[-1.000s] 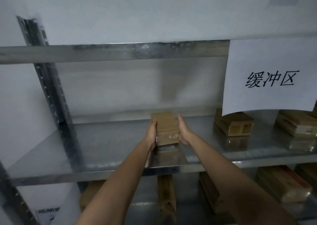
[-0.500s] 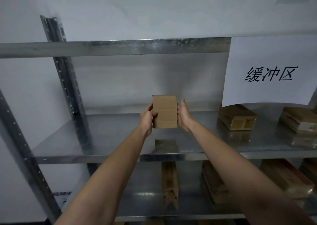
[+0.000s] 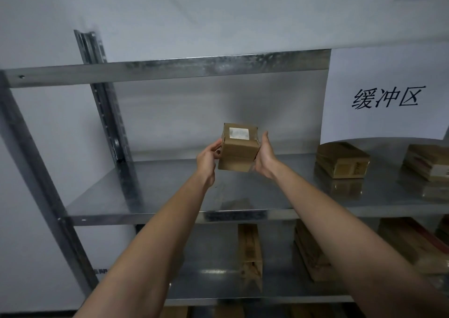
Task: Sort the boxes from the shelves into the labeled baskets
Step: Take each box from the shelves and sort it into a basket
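Setting: Plain white wall (image 3: 218, 14) behind a grey galvanised metal shelf (image 3: 158, 189), whose bare deck lies just below your hands.
Box: you hold a small brown cardboard box (image 3: 239, 155) between both hands, lifted clear of the deck. Its white printed label (image 3: 239, 133) is on the face tilted up toward you.
Left hand: your left hand (image 3: 209, 158) grips the box's left side, fingers curled against it.
Right hand: your right hand (image 3: 266, 157) presses the box's right side and lower corner, thumb raised along the edge. Its other fingers are hidden behind the box.
Right of your hands: a second brown cardboard carton (image 3: 341, 160) sits on the same deck. A flatter brown carton (image 3: 427, 162) sits beyond it, under a white paper sign (image 3: 386, 96) with black characters.
Below your hands: a long narrow brown carton (image 3: 250, 252) lies on the lower shelf.
Above your hands: a grey metal shelf beam (image 3: 170, 67).
Baskets: none in view, so your carrying route is unseen.
Risk, grip: the hold looks like a side squeeze with little support underneath. If either hand eases as you turn away, the box may slip onto the deck or off its front edge.
Risk, label: the print is too blurred to read from here. A misread label sends the box to the wrong basket.
Risk, swing: pulling back toward your right could clip the second carton, and lifting higher could knock the box on the beam.
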{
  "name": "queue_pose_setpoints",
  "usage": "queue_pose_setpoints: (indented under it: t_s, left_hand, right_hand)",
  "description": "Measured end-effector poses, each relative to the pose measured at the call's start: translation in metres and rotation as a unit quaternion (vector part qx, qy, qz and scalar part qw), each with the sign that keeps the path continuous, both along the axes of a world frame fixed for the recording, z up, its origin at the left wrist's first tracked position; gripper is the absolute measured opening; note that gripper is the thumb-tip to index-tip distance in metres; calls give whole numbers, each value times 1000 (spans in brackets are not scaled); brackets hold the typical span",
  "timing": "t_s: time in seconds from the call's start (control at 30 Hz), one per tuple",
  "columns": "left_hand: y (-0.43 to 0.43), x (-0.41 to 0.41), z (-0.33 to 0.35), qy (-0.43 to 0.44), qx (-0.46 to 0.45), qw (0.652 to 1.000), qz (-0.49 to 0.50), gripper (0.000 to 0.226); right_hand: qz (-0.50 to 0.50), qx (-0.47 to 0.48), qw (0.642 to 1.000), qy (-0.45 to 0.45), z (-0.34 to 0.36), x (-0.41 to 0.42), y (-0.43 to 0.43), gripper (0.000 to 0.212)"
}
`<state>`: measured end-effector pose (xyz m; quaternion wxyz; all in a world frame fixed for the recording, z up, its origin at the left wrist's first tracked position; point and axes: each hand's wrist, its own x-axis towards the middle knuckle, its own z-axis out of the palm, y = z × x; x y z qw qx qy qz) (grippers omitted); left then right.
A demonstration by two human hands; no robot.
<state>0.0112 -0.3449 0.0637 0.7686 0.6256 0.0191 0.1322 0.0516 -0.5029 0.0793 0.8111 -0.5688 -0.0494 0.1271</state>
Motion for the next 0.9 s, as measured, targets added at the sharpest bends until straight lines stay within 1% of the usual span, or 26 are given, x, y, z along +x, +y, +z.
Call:
queue_pose_setpoints:
  t_s: [0.03, 0.13, 0.17, 0.37, 0.47, 0.57, 0.63, 0.73, 0.9]
  left_hand:
    - [1, 0, 0, 5, -1, 1000, -4, 59]
    - [3, 1, 1, 13, -27, 1000, 4, 37]
    - [4, 2, 1, 14, -33, 999, 7, 35]
    - [15, 8, -4, 16, -48, 998, -26, 48]
    - [19, 7, -3, 16, -32, 999, -40, 54]
    - [21, 2, -3, 17, -40, 998, -50, 59]
    - [21, 0, -5, 12, -33, 998, -58, 61]
    - [23, -8, -4, 5, -20, 998, -61, 66]
    - [28, -15, 0, -3, -32, 999, -41, 70]
  right_hand:
    - [-3, 2, 1000, -2, 0, 1, -1, 84]
    - [-32, -2, 999, -14, 3, 4, 3, 85]
    - [-42, -11, 999, -19, 3, 5, 6, 83]
    - [-60, -17, 997, -51, 8, 5, 10, 62]
    - [-63, -13, 996, -56, 8, 4, 11, 58]
    - [-57, -17, 996, -66, 8, 1, 15, 51]
    - [-54, -25, 996, -68, 6, -1, 18, 51]
    - [-45, -36, 996, -64, 2, -3, 22, 58]
    - [-37, -20, 997, -60, -3, -3, 30, 61]
